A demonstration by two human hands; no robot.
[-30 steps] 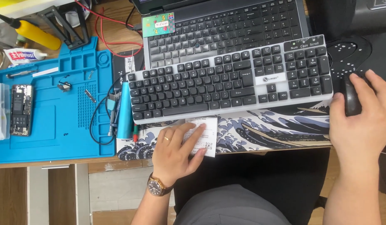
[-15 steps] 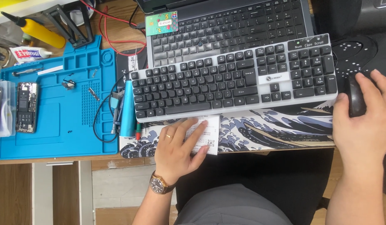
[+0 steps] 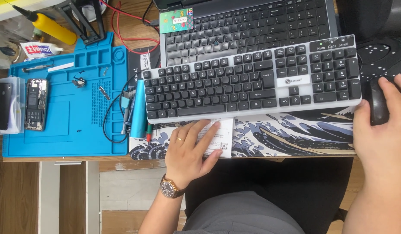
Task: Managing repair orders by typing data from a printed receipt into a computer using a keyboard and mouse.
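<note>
My left hand (image 3: 191, 149), with a ring and a wristwatch, lies flat on a white printed paper slip (image 3: 220, 138) at the front of a wave-patterned desk mat (image 3: 291, 132). Its fingers are spread and hold nothing. My right hand (image 3: 382, 130) grips a black mouse (image 3: 377, 106) at the right edge of the view. Between the hands sits a white keyboard with black keys (image 3: 252, 82), which partly covers a black laptop (image 3: 248, 26) behind it.
A blue silicone work mat (image 3: 75, 125) at the left holds an opened phone (image 3: 36, 104), small screws and tools. A blue cylinder tool (image 3: 139, 110) lies beside the keyboard. A yellow bottle (image 3: 53, 27), a glue tube (image 3: 40, 50) and red wires (image 3: 127, 26) are at the back.
The view has shifted slightly, so everything sits a little further right and lower. Both hands stay where they were, left on the slip, right on the mouse.
</note>
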